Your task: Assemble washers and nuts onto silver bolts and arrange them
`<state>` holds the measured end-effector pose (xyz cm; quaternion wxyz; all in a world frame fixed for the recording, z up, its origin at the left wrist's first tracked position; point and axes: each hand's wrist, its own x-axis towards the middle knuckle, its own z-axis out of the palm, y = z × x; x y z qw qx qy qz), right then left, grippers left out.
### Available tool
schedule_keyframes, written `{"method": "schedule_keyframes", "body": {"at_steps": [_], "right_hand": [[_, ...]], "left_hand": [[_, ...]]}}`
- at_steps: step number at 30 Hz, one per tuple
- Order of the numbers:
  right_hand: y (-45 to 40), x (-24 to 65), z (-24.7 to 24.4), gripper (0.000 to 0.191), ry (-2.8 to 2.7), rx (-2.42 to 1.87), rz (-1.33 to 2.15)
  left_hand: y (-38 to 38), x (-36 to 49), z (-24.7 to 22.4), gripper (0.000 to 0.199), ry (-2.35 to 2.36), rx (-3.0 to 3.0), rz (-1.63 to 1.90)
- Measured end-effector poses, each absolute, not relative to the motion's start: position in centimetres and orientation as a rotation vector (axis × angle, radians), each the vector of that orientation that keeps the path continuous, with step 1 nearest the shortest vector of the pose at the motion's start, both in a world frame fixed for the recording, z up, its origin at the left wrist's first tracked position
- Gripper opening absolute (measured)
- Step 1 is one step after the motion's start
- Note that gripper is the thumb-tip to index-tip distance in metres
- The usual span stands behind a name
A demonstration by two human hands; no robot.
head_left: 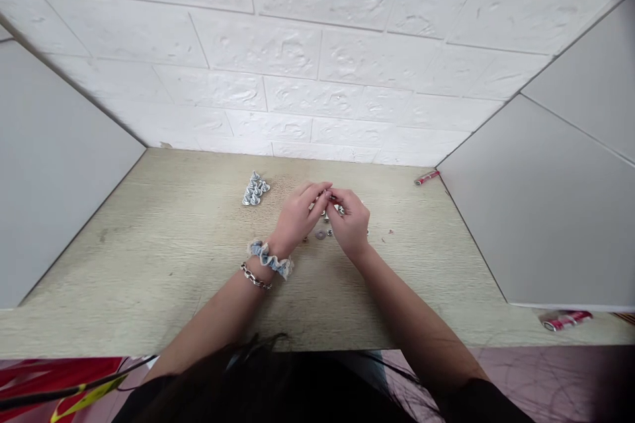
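The left hand (297,215) and the right hand (350,223) are held together above the middle of the table, both closed, with the fingers curled inward. Their fingertips meet on a small red-and-silver piece (331,199) and grip it between them; the fingers hide most of it, so its exact shape cannot be determined. The hands are raised above the tabletop. Directly beneath them lie several small silver studs (325,215) and a flat grey washer (320,234), set apart from one another. A fabric scrunchie in blue and cream (270,259) and a silver chain bracelet (255,275) encircle the left wrist area, the bracelet nearer the elbow. Left of the hands and toward the far side, a compact cluster of silver studs (255,188) rests on the pale wood-grain table (149,264). A red tube (426,177) lies at the far right corner, and a second red-and-silver tube (565,320) lies at the near right edge. A white brick-pattern wall panel (317,59) closes the far side; grey side panels stand at left (59,172) and right (546,211). A red cloth (59,383) shows beyond the near left table edge.
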<state>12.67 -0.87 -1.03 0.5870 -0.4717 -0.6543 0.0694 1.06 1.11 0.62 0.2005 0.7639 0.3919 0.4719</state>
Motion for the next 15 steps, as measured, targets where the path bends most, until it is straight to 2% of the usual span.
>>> {"method": "schedule_keyframes", "body": {"at_steps": [4, 9, 15], "right_hand": [[-0.87, 12.46, -0.93, 0.009, -1.574, -1.068, 0.132], [-0.95, 12.22, -0.85, 0.013, -1.581, -0.982, 0.136], [-0.69, 12.35, -0.68, 0.012, -1.476, -1.010, 0.588]], "left_hand": [[1.23, 0.79, 0.59, 0.028, 1.158, 2.227, 1.275], [1.07, 0.82, 0.69, 0.041, 1.305, 2.161, 1.211], [1.40, 0.52, 0.56, 0.048, 1.431, 2.143, 1.147]]}}
